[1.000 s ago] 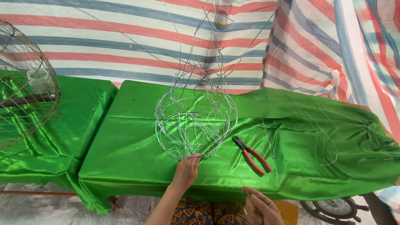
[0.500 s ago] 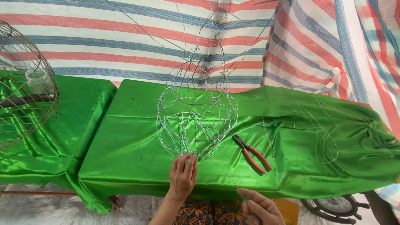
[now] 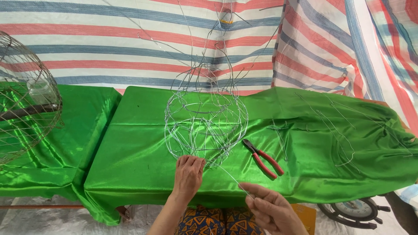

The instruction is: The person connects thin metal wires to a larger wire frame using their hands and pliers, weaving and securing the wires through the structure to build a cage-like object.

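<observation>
A round wire frame [image 3: 205,126] stands on the surface [image 3: 130,152], which is draped in shiny green cloth, and it serves as the landmark here. The left hand [image 3: 188,176] rests at the near bottom edge of the wire frame, palm down, its fingers [image 3: 191,161] bent onto the lowest wires and touching them; whether they pinch a strand or merely press on it cannot be told. From that same bottom edge a single loose wire [image 3: 228,177] runs out toward the person and to the right, ending at the right hand [image 3: 272,211], which sits well in front of the wire frame, off the near edge of the surface. The right hand's fingers [image 3: 261,196] are curled closed around the end of the loose wire. Long thin strands rise from the top of the wire frame toward the striped tarp [image 3: 130,43] behind it. Just to the right of the wire frame lie red-handled pliers [image 3: 263,159], untouched. Farther right of it, more bent wire pieces [image 3: 339,130] are spread flat on the cloth. Well to the left of the wire frame stands a rusty wire cage [image 3: 26,100].
</observation>
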